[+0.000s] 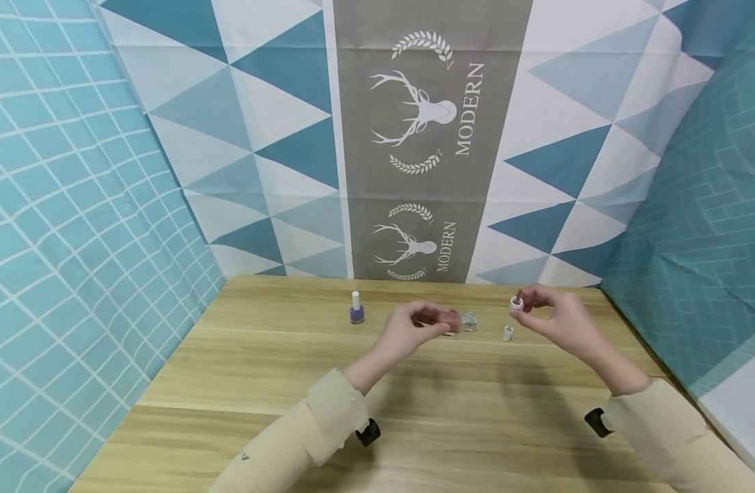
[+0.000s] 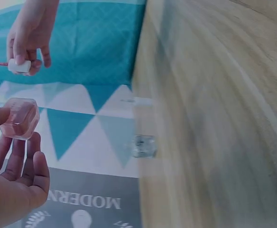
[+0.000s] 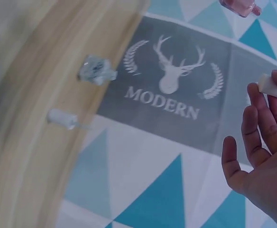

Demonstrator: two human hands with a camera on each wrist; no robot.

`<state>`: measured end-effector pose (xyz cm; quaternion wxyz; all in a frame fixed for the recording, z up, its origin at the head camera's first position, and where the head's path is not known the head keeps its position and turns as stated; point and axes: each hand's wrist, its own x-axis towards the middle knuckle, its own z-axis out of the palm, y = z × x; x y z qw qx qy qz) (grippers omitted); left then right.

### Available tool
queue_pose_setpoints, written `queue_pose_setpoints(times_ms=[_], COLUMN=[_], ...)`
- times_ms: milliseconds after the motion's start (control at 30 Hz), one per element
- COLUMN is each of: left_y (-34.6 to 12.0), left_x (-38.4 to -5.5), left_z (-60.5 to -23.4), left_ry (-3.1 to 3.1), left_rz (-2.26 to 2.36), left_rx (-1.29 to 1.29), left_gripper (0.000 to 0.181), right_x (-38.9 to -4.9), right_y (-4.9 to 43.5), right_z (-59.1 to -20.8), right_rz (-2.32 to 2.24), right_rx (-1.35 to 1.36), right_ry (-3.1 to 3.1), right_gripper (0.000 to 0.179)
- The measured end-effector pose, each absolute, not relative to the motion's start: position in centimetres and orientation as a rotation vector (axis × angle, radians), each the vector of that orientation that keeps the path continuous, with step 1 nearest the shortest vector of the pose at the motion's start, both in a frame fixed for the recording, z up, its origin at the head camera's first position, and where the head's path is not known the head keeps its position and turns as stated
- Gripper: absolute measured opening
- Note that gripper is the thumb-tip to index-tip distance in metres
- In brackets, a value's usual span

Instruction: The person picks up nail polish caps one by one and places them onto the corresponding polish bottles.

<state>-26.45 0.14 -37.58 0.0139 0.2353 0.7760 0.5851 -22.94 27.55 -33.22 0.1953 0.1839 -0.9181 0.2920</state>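
Note:
My left hand (image 1: 414, 330) holds a small bottle of pink nail polish (image 2: 21, 119) between thumb and fingers, above the table. Across from it, a white nail polish cap (image 2: 19, 66) is pinched in my right hand (image 1: 559, 322). A reddish brush (image 2: 2, 63) sticks out of that cap, apart from the bottle. The pink bottle's uncapped neck shows in the right wrist view. Between the hands, a clear nail polish bottle (image 1: 469, 321) without a cap stands on the table. Another white cap (image 3: 62, 118) with a thin brush sits near it, below my right hand.
A purple nail polish bottle (image 1: 357, 314) with its white cap on stands left of my left hand. The wooden table (image 1: 248, 356) meets a patterned cloth backdrop (image 1: 291, 137) at the rear. Blue cloths (image 1: 63, 205) hang at both sides.

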Motion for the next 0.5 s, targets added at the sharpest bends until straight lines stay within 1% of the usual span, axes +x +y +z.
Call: queue_pose_setpoints(times_ms=[267, 500], left_y=[-1.3, -2.2], left_x=[-25.1, -23.5], left_z=[-36.3, -35.4], left_ry=[2.405, 2.371], left_rz=[1.872, 1.903], left_rx=[0.826, 0.772], left_gripper=[0.022, 0.023], right_x=[-21.7, -20.6], right_y=[26.2, 24.9], right_z=[-31.5, -29.9], right_rz=[0.813, 0.818], right_rx=[0.553, 0.638], right_ry=[-2.503, -2.394], right_gripper=[0.019, 0.022])
